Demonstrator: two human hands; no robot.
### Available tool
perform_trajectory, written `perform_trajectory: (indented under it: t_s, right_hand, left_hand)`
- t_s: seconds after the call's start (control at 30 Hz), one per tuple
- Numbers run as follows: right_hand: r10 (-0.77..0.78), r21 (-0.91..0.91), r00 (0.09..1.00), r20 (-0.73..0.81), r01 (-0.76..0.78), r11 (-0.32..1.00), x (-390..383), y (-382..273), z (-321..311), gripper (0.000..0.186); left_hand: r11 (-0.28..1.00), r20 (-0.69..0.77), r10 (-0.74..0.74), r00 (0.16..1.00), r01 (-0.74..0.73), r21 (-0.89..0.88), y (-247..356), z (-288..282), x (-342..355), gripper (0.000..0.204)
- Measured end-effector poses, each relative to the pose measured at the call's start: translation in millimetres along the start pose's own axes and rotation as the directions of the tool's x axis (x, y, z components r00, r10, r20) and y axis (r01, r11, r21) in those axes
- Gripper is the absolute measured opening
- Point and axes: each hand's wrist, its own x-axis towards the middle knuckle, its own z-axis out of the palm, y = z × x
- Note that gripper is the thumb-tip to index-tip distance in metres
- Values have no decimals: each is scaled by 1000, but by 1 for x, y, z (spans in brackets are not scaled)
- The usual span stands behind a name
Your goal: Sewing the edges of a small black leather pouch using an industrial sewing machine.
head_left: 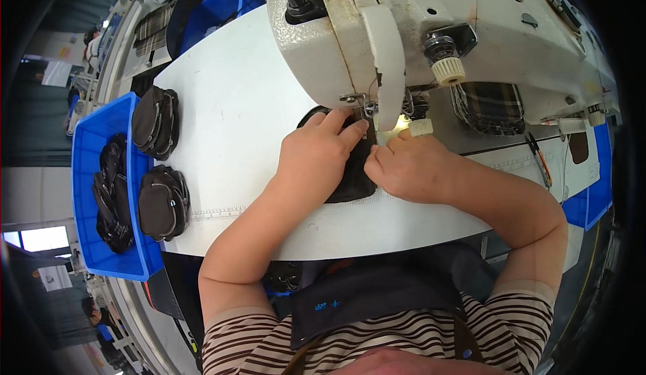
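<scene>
A dark brown fabric pouch (356, 176) lies on the white table under the needle area of a white sewing machine (316, 52). My left hand (316, 147) rests over the pouch's left side, its fingers and thumb closed on the fabric beside the presser foot (367, 109). On the other side, my right hand (414, 168) is curled, with its fingertips pinching at the pouch's right edge. A small lamp lights the spot just above that hand. The fingers hide much of the pouch's upper part.
Two finished-looking dark pouches (163, 203) sit at the table's left edge, beside a blue bin (81, 193) with black pieces inside. Right of the needle lie stacked plaid pieces (490, 108) and a pair of thread snips or similar slim tool (538, 158). Another blue bin (222, 12) stands behind.
</scene>
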Motion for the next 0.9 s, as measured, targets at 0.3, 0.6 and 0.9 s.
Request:
perform_trajectory:
  t_s: [0.3,0.6,0.9]
  right_hand:
    - [-9,-79,1000,22,11,997,1,-2,-6,9]
    - [50,-167,999,13,-47,985,-1,-7,-3,15]
    - [-4,-177,1000,-18,0,984,-3,-8,-3,25]
  left_hand:
    - [999,-85,7,996,-3,50,5,8,-1,47]
    - [993,-184,70,980,-51,105,1,-1,2,38]
    - [992,-138,97,986,-106,-62,19,2,-8,32]
